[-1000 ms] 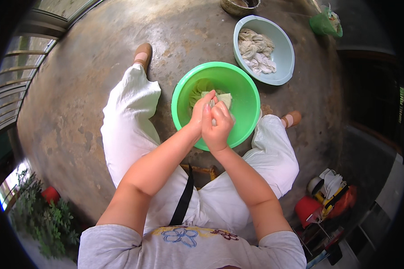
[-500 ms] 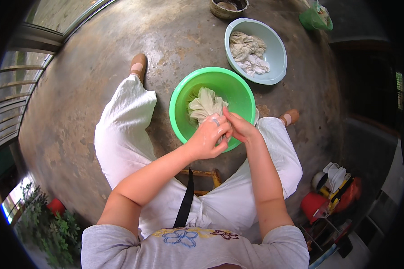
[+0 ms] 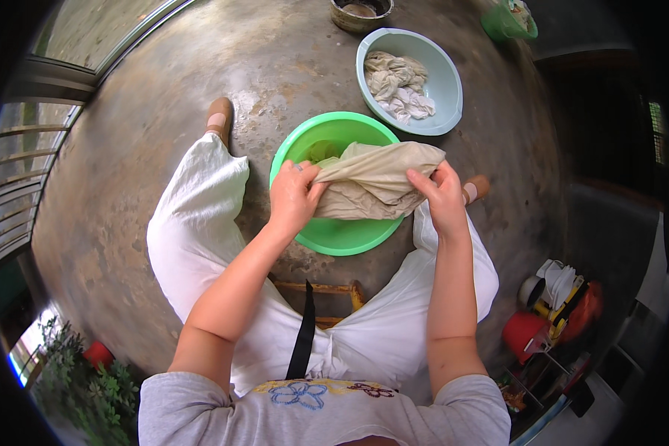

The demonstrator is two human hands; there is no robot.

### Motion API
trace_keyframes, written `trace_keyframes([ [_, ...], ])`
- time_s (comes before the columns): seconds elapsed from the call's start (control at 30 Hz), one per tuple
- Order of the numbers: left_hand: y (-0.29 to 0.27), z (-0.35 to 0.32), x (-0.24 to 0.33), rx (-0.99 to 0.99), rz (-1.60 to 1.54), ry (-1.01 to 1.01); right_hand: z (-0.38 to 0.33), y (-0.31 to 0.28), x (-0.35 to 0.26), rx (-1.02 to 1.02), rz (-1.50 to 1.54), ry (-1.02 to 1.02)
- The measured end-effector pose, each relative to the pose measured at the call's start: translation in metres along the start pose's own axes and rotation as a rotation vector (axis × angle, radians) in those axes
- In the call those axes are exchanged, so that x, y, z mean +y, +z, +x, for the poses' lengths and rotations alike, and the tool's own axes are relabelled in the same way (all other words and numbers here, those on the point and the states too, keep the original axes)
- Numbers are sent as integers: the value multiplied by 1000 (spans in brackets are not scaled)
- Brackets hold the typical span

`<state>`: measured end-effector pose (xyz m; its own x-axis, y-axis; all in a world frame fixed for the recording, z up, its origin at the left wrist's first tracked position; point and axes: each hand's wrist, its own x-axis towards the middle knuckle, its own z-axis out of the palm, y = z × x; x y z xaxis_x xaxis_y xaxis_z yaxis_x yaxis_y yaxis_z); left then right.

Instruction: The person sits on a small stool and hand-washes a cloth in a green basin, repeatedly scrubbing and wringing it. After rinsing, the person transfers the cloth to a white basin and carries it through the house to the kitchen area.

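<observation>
A beige wet cloth (image 3: 375, 182) is stretched out over the green basin (image 3: 342, 247) between my knees. My left hand (image 3: 293, 195) pinches its left end above the basin's left side. At the cloth's right end, my right hand (image 3: 440, 195) grips the edge between thumb and fingers, just beyond the basin's right rim. Folds hang down between the two hands, and the cloth covers much of the basin's inside. Whether the cloth is a garment, I cannot tell.
A pale blue basin (image 3: 450, 89) with crumpled beige and white laundry (image 3: 401, 85) stands beyond the green one. Behind it are a dark metal pot (image 3: 360, 13) and a green bin (image 3: 507, 21). A red bucket (image 3: 524, 334) stands at the right, a leafy plant (image 3: 89, 386) at the lower left.
My hands were close together on the bunched cloth in the basin. They have moved apart and up, and the cloth is now spread between them.
</observation>
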<state>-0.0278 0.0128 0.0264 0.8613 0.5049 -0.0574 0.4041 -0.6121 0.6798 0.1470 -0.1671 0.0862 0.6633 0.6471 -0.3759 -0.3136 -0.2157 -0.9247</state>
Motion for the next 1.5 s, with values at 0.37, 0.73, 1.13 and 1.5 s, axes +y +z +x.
trace_keyframes([
  [0.37, 5, 2, 2, -21, -824, 112, 19, 30, 40, -78, -347, -127],
  [0.73, -2, 0, 7, -305, -1059, 111, 21, 30, 68, -327, -97, 601],
  [1.13, -11, 7, -3, 53, -802, -85, 23, 12, 41, 119, 154, 111],
  [1.5, -14, 14, -13, 70, -370, 58, 14, -1, 23, 11, -798, -334],
])
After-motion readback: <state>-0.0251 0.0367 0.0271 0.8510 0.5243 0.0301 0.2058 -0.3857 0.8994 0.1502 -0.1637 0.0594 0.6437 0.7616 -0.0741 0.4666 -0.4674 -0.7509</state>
